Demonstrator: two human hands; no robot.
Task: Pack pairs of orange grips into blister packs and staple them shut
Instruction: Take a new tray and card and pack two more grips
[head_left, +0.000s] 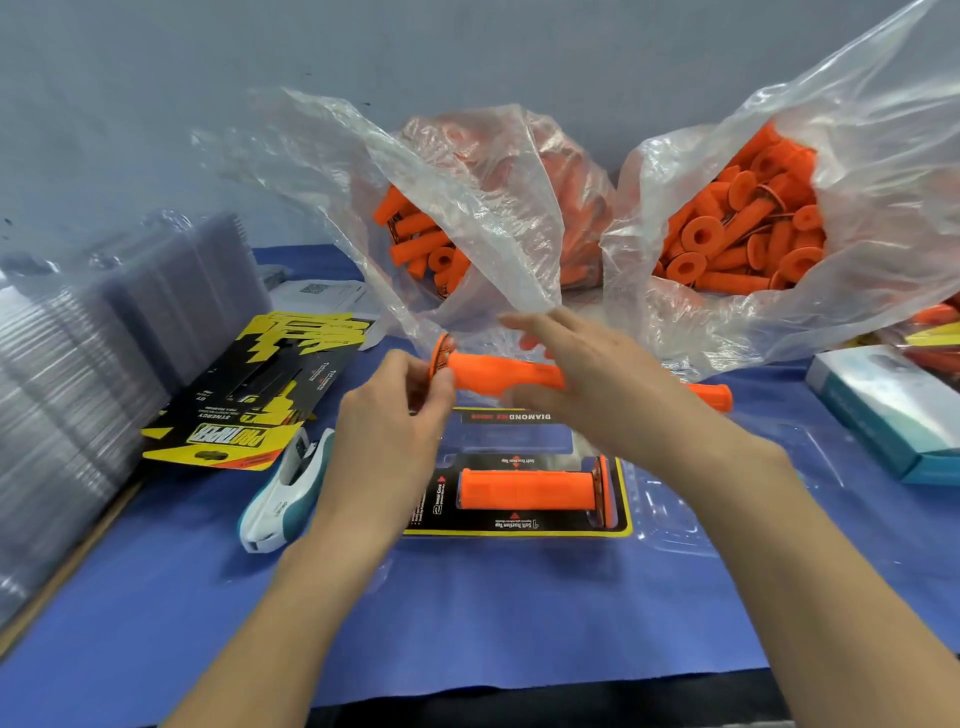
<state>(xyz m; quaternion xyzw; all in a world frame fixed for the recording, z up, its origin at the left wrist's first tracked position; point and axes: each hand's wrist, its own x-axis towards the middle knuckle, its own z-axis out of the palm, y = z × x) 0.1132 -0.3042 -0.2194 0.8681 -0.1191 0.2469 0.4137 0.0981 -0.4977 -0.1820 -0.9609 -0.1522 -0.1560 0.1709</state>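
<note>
Grip (498, 371) lies crosswise, flange leftward, pinched by left fingers (434, 384); right fingers (543, 326) straight.

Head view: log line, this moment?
left grip pinches orange grip flange | right grip over it, hold unclear | blister pack: one seated | stapler idle

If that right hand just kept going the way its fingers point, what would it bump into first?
Probably the loose clear flap of the middle plastic bag, hanging just beyond the straight fingers of the right hand. The orange grips inside lie behind it. Depth is hard to judge from one view.
</note>
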